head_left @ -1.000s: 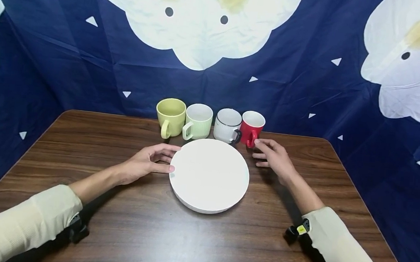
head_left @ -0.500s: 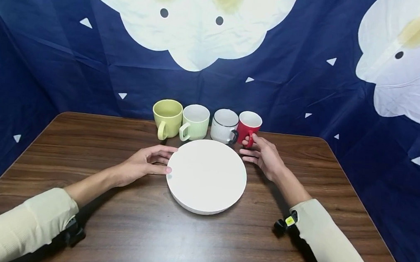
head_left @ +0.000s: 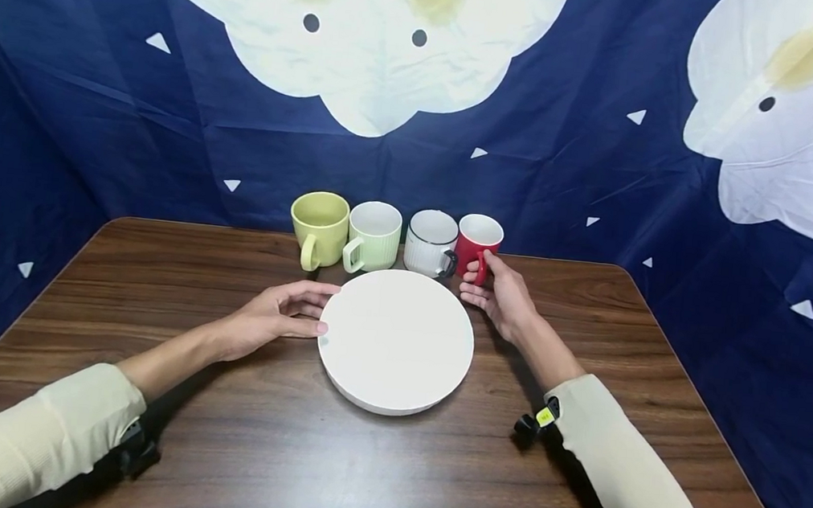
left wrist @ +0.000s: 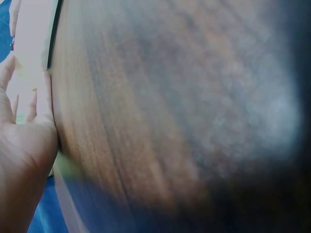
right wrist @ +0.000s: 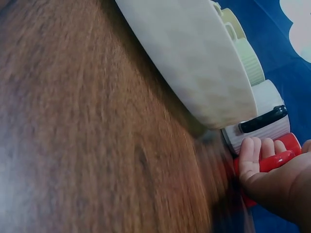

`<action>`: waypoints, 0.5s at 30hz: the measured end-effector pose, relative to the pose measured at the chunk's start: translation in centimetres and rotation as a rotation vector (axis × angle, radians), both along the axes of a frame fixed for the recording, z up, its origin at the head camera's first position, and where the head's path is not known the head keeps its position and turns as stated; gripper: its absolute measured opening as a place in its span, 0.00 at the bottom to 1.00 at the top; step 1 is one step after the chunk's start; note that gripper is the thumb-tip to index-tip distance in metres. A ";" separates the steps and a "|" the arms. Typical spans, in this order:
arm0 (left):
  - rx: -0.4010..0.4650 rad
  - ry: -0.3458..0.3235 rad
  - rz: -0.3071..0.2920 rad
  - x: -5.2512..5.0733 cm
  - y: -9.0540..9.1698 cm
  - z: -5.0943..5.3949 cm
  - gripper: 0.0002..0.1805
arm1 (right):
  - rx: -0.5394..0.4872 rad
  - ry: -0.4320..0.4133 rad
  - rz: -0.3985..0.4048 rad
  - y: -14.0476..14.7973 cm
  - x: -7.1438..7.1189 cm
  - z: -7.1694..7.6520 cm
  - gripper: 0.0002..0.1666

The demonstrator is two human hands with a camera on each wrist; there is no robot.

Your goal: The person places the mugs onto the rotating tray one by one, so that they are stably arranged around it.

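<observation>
While your right hand (head_left: pixel 509 297) grips the red mug (head_left: pixel 469 251) by its handle near the desk's (head_left: pixel 372 477) far edge, your left hand (head_left: pixel 263 318) touches the white disc (head_left: pixel 395 342) with extended fingers. Your right wrist view catches faint patterning on its side, lost from overhead; your mug's upright, red outside, white within.
</observation>
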State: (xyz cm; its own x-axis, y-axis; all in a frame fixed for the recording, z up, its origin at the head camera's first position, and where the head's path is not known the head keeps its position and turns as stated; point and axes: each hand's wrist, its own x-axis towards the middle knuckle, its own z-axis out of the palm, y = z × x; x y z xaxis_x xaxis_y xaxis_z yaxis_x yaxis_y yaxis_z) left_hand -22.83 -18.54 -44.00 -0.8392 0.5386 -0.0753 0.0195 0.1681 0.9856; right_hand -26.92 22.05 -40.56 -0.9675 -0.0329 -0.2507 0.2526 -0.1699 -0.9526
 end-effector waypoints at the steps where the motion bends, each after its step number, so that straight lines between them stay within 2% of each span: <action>1: 0.000 -0.002 -0.001 0.0 0.0 0.0 0.40 | 0.001 -0.001 -0.008 -0.1 -0.1 0.0 0.23; 7: 0.001 -0.012 0.006 0.0 -0.2 0.1 0.40 | -0.007 -0.007 -0.027 -0.8 -0.5 -0.2 0.23; 15: 0.012 -0.020 0.005 0.0 -0.1 0.0 0.40 | 0.000 -0.011 -0.062 -1.4 -0.7 -0.3 0.28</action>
State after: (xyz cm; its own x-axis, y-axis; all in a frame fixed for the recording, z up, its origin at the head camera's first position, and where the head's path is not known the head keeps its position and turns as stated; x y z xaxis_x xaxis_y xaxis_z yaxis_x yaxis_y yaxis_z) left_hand -22.85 -18.63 -43.97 -0.8403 0.5353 -0.0861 -0.0016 0.1564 0.9877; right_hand -27.58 20.67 -40.90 -0.9648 0.0271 -0.2614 0.2522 -0.1855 -0.9497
